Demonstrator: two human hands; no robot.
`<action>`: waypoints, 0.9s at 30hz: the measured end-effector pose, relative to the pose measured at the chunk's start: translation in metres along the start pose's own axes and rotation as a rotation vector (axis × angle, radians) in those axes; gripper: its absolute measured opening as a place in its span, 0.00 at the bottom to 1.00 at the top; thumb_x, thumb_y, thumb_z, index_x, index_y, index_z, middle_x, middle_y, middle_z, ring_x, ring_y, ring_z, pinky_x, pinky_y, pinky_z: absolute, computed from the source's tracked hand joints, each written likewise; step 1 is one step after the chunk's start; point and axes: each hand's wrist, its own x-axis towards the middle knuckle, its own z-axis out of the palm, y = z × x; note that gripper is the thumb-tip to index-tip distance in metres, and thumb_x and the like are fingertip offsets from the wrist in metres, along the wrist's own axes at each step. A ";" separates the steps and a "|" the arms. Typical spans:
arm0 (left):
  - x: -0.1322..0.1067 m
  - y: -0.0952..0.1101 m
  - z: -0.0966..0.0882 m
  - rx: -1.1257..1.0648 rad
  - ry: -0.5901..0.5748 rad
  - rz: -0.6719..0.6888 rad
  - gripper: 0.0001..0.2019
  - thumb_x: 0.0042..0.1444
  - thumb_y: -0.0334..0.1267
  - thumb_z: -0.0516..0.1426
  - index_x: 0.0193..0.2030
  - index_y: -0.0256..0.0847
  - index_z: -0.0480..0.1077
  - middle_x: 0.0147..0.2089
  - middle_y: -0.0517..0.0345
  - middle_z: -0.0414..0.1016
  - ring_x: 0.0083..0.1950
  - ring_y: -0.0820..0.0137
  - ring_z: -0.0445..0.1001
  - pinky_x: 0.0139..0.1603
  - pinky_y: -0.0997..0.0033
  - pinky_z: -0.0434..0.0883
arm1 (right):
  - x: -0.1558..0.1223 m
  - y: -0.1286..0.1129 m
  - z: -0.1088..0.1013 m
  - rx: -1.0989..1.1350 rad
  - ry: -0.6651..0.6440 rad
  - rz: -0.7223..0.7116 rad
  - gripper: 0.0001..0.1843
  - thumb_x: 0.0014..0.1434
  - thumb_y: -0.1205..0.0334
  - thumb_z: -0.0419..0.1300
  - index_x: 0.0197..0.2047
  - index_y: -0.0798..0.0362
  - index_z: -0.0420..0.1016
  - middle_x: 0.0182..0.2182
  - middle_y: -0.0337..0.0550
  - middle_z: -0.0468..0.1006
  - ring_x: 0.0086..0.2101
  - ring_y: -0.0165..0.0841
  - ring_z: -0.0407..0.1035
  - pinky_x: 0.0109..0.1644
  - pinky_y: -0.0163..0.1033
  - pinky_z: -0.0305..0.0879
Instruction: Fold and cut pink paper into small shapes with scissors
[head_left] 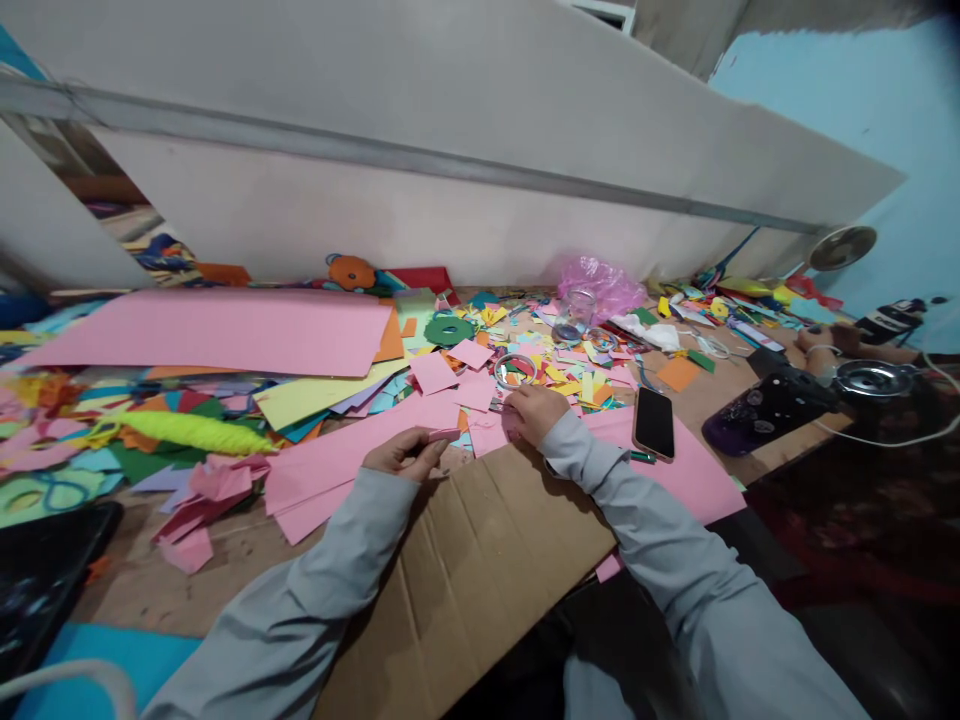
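Observation:
My left hand (pixel 401 455) pinches a small folded piece of pink paper (pixel 444 435) between thumb and fingers, above the far edge of a brown cardboard sheet (pixel 495 570). To its right, my right hand (pixel 536 412) is closed with fingertips pointing down over pink paper, beside a roll of tape (pixel 516 370). Something small and thin shows by those fingertips, too small to name. Long pink paper strips (pixel 330 485) lie left of my left hand. Pink paper squares (pixel 433 373) lie just beyond both hands.
Coloured scraps cover the table. A phone (pixel 654 424) lies right of my right sleeve, with a dark purple bottle (pixel 765 410) farther right. A glass jar (pixel 575 312) stands behind. Large pink sheets (pixel 225 330) lie back left. Another person's hand (pixel 821 345) shows at far right.

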 end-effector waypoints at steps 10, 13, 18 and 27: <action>-0.004 0.000 0.008 -0.108 0.035 -0.065 0.13 0.43 0.45 0.65 0.32 0.38 0.77 0.22 0.64 0.68 0.23 0.76 0.65 0.22 0.77 0.71 | -0.006 0.005 -0.020 0.195 0.095 0.159 0.07 0.53 0.66 0.52 0.36 0.53 0.69 0.28 0.41 0.74 0.28 0.32 0.66 0.33 0.35 0.55; -0.004 -0.001 0.008 -0.064 0.031 -0.023 0.13 0.43 0.46 0.65 0.32 0.39 0.78 0.22 0.63 0.69 0.23 0.76 0.65 0.22 0.78 0.71 | -0.008 0.003 -0.022 0.419 0.077 0.080 0.06 0.52 0.66 0.51 0.36 0.53 0.65 0.26 0.38 0.68 0.26 0.31 0.60 0.31 0.34 0.54; -0.002 -0.004 0.008 -0.038 0.005 -0.017 0.15 0.46 0.48 0.64 0.35 0.39 0.80 0.28 0.59 0.73 0.24 0.76 0.65 0.23 0.76 0.71 | -0.013 -0.006 -0.023 0.748 0.047 -0.121 0.12 0.53 0.68 0.50 0.43 0.53 0.61 0.31 0.38 0.67 0.29 0.30 0.61 0.35 0.35 0.57; 0.001 0.006 0.002 0.087 -0.101 0.088 0.10 0.49 0.42 0.62 0.35 0.40 0.81 0.31 0.57 0.77 0.26 0.75 0.69 0.28 0.76 0.67 | -0.023 -0.020 -0.028 0.934 -0.060 -0.211 0.18 0.62 0.50 0.53 0.45 0.56 0.72 0.25 0.36 0.69 0.27 0.28 0.61 0.33 0.33 0.56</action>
